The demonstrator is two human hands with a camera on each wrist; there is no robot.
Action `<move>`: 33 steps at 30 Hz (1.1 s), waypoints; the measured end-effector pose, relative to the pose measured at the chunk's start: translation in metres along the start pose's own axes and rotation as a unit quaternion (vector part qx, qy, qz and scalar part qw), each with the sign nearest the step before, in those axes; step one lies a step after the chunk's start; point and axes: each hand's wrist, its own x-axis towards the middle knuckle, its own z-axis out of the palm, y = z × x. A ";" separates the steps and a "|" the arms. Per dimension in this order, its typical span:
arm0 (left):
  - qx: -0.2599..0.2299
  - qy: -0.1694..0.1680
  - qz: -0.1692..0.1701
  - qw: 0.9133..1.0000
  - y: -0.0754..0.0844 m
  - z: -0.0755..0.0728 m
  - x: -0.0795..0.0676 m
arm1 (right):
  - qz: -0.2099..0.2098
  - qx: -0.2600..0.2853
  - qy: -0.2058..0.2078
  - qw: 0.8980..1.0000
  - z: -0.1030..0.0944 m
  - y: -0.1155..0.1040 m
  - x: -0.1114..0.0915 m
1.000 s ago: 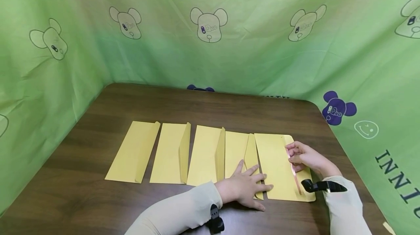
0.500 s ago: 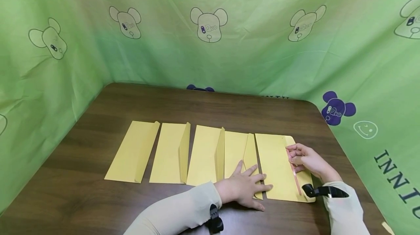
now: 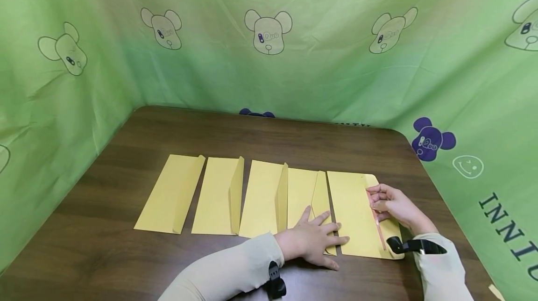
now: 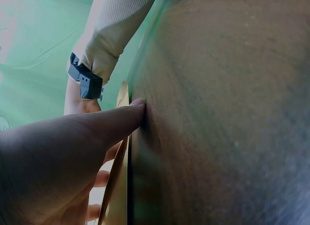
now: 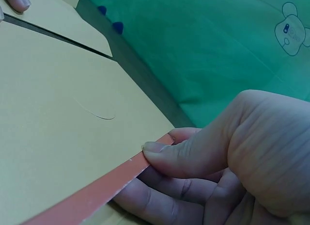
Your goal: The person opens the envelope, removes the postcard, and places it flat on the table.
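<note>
Yellow paper envelopes lie in a row on the brown table (image 3: 235, 268). My left hand (image 3: 313, 240) rests with spread fingers on the fourth envelope (image 3: 300, 189), its fingertips reaching the near rightmost envelope (image 3: 350, 212). In the left wrist view its thumb (image 4: 116, 123) touches the table. At the rightmost envelope's open edge, my right hand (image 3: 395, 205) pinches a narrow red strip of paper (image 5: 101, 188). The thumb (image 5: 179, 157) lies on top and the fingers underneath. Most of the red paper is hidden, seemingly inside the envelope.
Three more envelopes, the leftmost (image 3: 168, 193), the second (image 3: 216, 193) and the third (image 3: 265, 193), lie to the left with flaps folded over. A green cloth (image 3: 269, 81) with bear drawings hangs around the table. A pale object (image 3: 497, 291) shows at the lower right edge.
Between one second and half a second ago my right hand shifts very slightly down and right along the envelope's edge. The left hand and the other envelopes stay put.
</note>
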 end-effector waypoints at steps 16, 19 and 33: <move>0.015 -0.010 0.001 1.000 0.000 -0.002 0.001 | 0.047 -0.025 0.042 0.998 -0.018 0.007 -0.006; 0.016 -0.010 0.001 1.000 0.000 -0.002 0.001 | 0.051 -0.027 0.044 0.997 -0.021 0.009 -0.007; 0.014 -0.012 -0.002 1.000 0.000 -0.002 0.001 | 0.055 -0.033 0.048 0.997 -0.023 0.009 -0.008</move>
